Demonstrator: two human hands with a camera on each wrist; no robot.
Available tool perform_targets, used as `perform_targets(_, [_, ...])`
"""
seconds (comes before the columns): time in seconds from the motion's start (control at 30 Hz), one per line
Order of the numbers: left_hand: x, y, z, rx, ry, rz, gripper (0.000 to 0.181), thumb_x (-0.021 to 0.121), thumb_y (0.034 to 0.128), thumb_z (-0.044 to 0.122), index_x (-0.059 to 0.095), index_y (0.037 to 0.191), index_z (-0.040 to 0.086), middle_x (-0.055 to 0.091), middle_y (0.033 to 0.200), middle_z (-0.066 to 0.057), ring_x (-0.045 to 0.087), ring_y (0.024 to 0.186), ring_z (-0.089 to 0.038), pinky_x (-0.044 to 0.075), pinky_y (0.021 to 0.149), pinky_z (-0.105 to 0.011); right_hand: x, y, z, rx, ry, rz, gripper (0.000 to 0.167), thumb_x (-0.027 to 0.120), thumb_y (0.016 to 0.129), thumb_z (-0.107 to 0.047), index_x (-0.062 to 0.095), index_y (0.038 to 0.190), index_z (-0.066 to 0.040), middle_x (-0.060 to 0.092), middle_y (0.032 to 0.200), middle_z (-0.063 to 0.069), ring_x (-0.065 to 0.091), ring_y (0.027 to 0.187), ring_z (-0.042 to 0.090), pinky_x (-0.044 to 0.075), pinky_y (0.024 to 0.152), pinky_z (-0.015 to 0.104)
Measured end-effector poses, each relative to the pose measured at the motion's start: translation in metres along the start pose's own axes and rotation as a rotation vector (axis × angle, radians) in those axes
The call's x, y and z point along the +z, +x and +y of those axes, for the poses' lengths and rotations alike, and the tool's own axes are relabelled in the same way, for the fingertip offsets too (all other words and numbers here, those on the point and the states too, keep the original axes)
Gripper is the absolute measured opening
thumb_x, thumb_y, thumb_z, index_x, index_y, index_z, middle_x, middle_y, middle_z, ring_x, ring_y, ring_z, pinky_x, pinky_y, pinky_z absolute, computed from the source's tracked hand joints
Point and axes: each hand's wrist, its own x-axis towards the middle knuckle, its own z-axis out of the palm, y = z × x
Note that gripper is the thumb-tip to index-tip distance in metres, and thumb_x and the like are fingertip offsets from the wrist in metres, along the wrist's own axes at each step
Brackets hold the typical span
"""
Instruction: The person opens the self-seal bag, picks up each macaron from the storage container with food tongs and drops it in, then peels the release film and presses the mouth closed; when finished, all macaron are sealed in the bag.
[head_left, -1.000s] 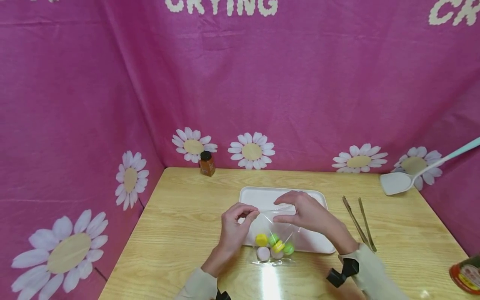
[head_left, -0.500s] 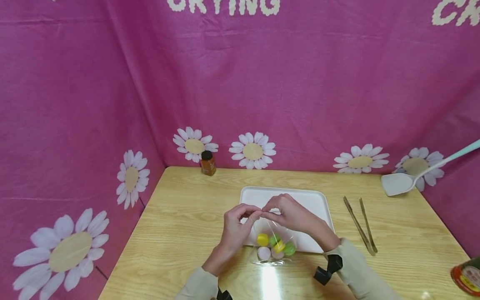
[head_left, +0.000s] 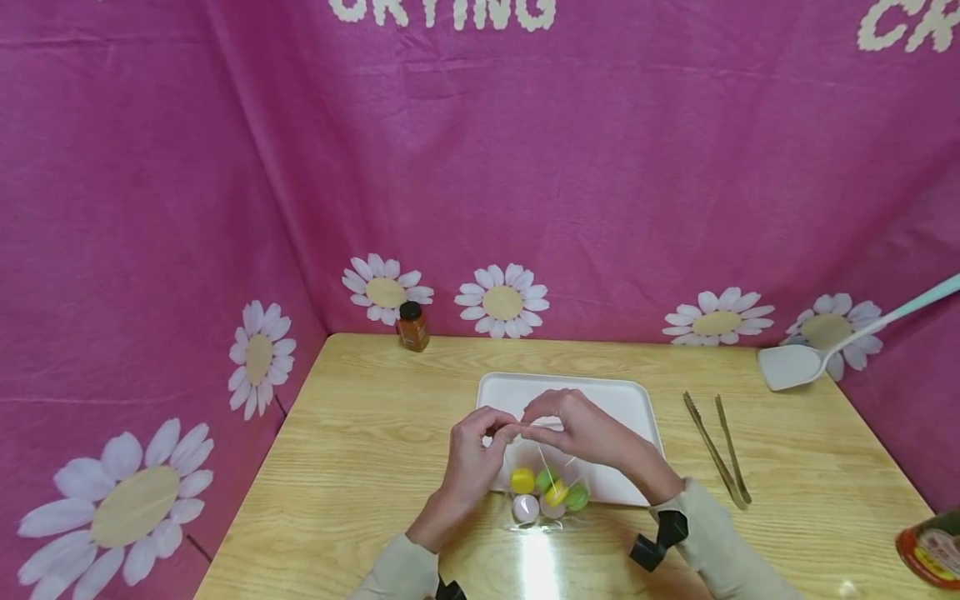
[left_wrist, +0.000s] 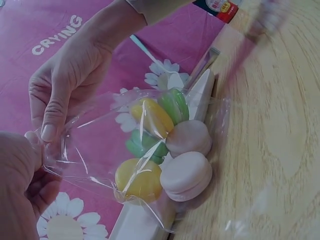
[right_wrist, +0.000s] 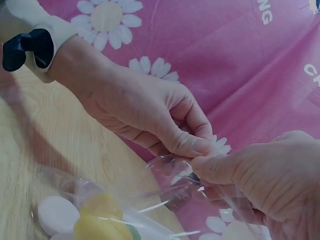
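A clear plastic bag holds several macarons. Among them are a yellow macaron, a green macaron and a pale lilac macaron. With thumb and fingertips, my left hand pinches the bag's upper edge. My right hand pinches that same edge close beside it, the two hands' fingertips nearly meeting. In the head view the bag's filled end hangs low at the front rim of a white tray. Whether the bag's bottom rests on the table cannot be told.
Metal tongs lie spread on the table right of the tray. A white spatula with a pale green handle is at the back right corner. A black-capped spice jar stands at the back left, and a red-and-green container at the right edge.
My right hand has moved left from beside the bag, its fingers closing on the edge next to my left fingertips. The left hand and the macarons have hardly moved.
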Motion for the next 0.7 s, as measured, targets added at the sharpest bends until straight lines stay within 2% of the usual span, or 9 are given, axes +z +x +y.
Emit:
perform_targets(0.13, [-0.0006, -0.0006, 0.0002, -0.045, 0.013, -0.033, 0.006, 0.074, 0.0952, 0.014, 0.074, 0.090, 0.010, 0.069, 0.084, 0.002, 0.060, 0.077, -0.009, 0.051, 0.071, -0.024, -0.0013, -0.0010, 0.0011, -0.029, -0.036, 0.045, 0.013, 0.081, 0.091, -0.015, 0.077, 0.103, -0.011, 0.075, 0.103, -0.003, 0.070, 0.103, 0.017, 0.056, 0.093, 0.039])
perform_targets(0.27, [-0.0017, -0.0004, 0.0009, -0.068, 0.006, -0.045, 0.006, 0.074, 0.0962, 0.015, 0.074, 0.091, 0.011, 0.069, 0.084, 0.003, 0.060, 0.077, -0.010, 0.051, 0.071, -0.024, -0.0024, -0.0012, 0.0010, -0.049, -0.024, 0.062, 0.006, 0.080, 0.092, -0.015, 0.079, 0.097, -0.012, 0.075, 0.097, -0.007, 0.070, 0.104, 0.016, 0.055, 0.095, 0.040])
perform_targets(0.53, [-0.0051, 0.0019, 0.0025, -0.040, 0.010, -0.028, 0.007, 0.075, 0.0944, 0.007, 0.077, 0.088, 0.010, 0.071, 0.080, 0.004, 0.059, 0.074, -0.008, 0.051, 0.069, -0.023, -0.0027, -0.0035, 0.0011, -0.036, 0.004, 0.044, 0.003, 0.077, 0.093, -0.013, 0.080, 0.095, -0.012, 0.075, 0.091, -0.008, 0.070, 0.093, 0.011, 0.057, 0.085, 0.035])
perform_targets(0.7, [-0.0067, 0.0031, 0.0011, -0.020, 0.027, -0.027, 0.010, 0.076, 0.0919, 0.001, 0.077, 0.086, 0.008, 0.072, 0.079, 0.001, 0.062, 0.074, -0.010, 0.053, 0.070, -0.025, -0.0019, -0.0061, 0.0060, -0.045, -0.001, 0.046, 0.003, 0.077, 0.094, -0.012, 0.080, 0.095, -0.011, 0.075, 0.093, -0.007, 0.070, 0.094, 0.012, 0.058, 0.085, 0.034])
